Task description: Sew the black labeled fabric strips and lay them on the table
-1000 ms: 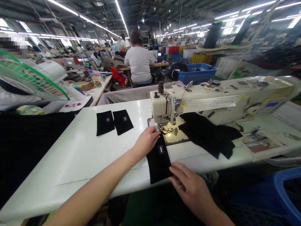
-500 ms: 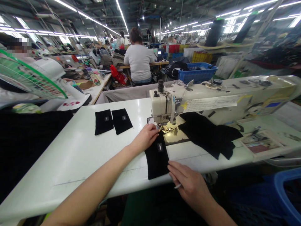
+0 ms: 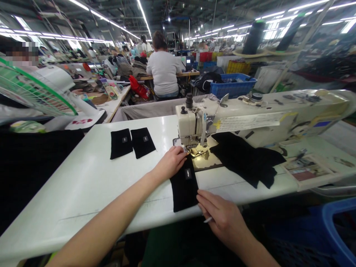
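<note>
A black fabric piece (image 3: 183, 194) with a small dark label (image 3: 188, 173) lies at the front of the sewing machine (image 3: 191, 126), its far end by the presser foot (image 3: 194, 151). My left hand (image 3: 172, 160) is closed, fingertips pressed together on the fabric's far end close to the needle area. At the near right edge, my right hand (image 3: 222, 215) pinches the same piece between thumb and fingers. A thin pale object (image 3: 208, 220) sticks out beneath that hand; its kind is hidden. Two similar labelled black pieces (image 3: 121, 144) (image 3: 142, 142) lie flat on the left.
More black fabric (image 3: 247, 157) lies right of the needle, beside a tray of small parts (image 3: 311, 170). A green-rimmed fan (image 3: 36, 89) stands left of the white table (image 3: 111, 193). Blue baskets are at lower right (image 3: 333, 222) and behind the machine (image 3: 232, 87). Ahead, a person (image 3: 164, 70) sits facing away.
The view has shifted very slightly. Both hands and the black fabric piece keep nearly the same place at the machine.
</note>
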### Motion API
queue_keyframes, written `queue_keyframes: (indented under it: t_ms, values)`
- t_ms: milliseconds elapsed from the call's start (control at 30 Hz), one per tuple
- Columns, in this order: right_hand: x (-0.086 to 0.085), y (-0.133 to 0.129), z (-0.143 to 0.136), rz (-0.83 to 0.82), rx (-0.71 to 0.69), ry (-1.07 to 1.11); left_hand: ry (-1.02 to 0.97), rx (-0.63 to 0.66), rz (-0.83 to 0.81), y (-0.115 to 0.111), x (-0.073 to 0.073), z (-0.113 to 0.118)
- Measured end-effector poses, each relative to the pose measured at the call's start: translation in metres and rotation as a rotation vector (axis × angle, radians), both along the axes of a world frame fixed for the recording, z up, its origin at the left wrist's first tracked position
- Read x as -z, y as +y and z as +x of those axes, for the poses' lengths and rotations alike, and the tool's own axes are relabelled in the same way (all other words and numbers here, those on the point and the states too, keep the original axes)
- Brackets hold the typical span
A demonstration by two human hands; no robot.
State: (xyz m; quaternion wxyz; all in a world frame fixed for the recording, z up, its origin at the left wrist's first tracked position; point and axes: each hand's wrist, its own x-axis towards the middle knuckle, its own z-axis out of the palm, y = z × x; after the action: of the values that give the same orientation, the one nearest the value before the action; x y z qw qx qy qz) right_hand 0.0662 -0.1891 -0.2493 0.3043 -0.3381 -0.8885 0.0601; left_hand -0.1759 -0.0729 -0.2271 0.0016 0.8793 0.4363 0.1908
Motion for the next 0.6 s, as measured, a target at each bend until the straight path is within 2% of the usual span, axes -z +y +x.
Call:
queue_keyframes:
  t_ms: [267,367,467,500,600]
  values:
    - [0.004,-0.002,0.001,0.016,0.006,-0.038,0.035,-0.018,0.003,0.001,0.001,-0.002]
    - [0.007,-0.006,0.003,0.029,0.007,-0.017,0.071,-0.058,-0.007,-0.006,-0.002,0.002]
    - [0.009,-0.008,0.005,0.046,0.009,-0.007,0.073,-0.087,-0.011,-0.031,-0.01,0.013]
    - [0.009,-0.009,0.005,0.05,0.009,-0.006,0.054,-0.057,-0.021,-0.044,-0.013,0.017]
    - [0.008,-0.008,0.007,0.051,0.004,-0.015,-0.025,0.15,-0.117,-0.086,-0.02,0.027]
